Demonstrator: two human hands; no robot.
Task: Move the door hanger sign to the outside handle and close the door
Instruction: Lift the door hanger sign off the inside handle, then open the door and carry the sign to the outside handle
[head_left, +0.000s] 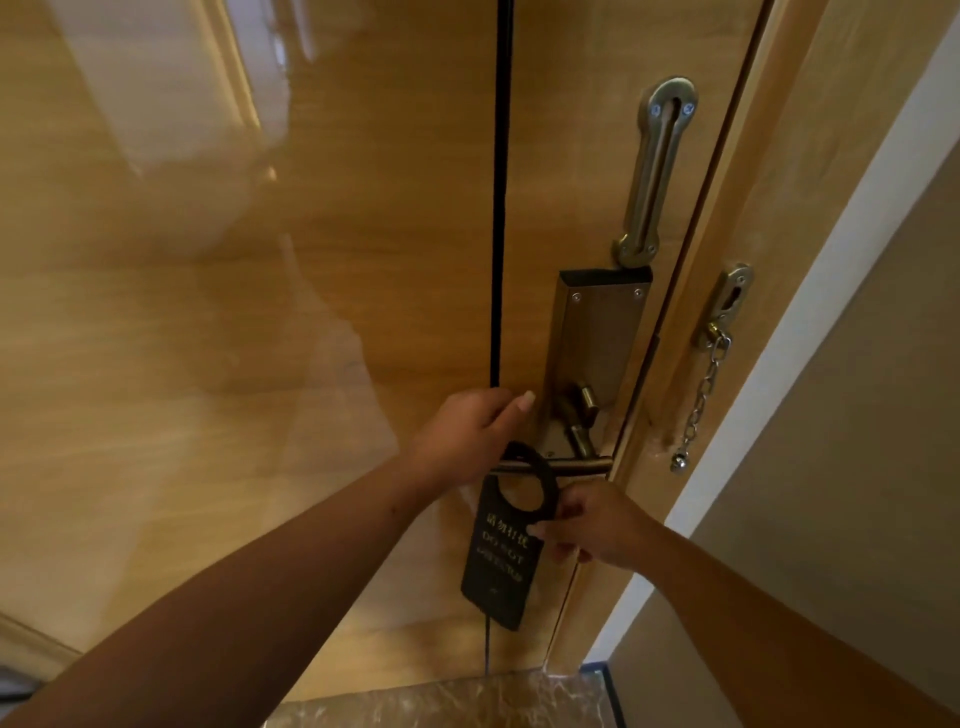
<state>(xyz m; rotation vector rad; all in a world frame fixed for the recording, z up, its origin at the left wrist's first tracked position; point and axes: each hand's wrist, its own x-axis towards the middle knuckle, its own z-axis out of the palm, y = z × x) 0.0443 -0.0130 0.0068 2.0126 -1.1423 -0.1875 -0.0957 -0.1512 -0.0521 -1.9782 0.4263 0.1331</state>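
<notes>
- Where the lever handle (571, 466) juts out level from the metal lock plate (597, 338), a dark "do not disturb" door hanger sign (498, 561) hangs on it by its round cut-out, the card dropping straight down against the wooden door (260, 312).
- The left hand (462, 436) is curled around the handle's free end, just left of the sign's loop, thumb raised against the door face.
- The right hand (592, 525) pinches the sign's right edge just below the cut-out, thumb on the printed front, the other fingers behind the card.
- Above the lock plate a slotted swing-bar guard (655, 171) lies flat on the door.
- On the door frame (737, 260) to the right, a security chain (701, 400) dangles loose from its bracket.
- The door's latch edge sits close against the frame; whether it is fully latched cannot be told.
- A strip of marbled floor (441, 701) shows at the bottom.
</notes>
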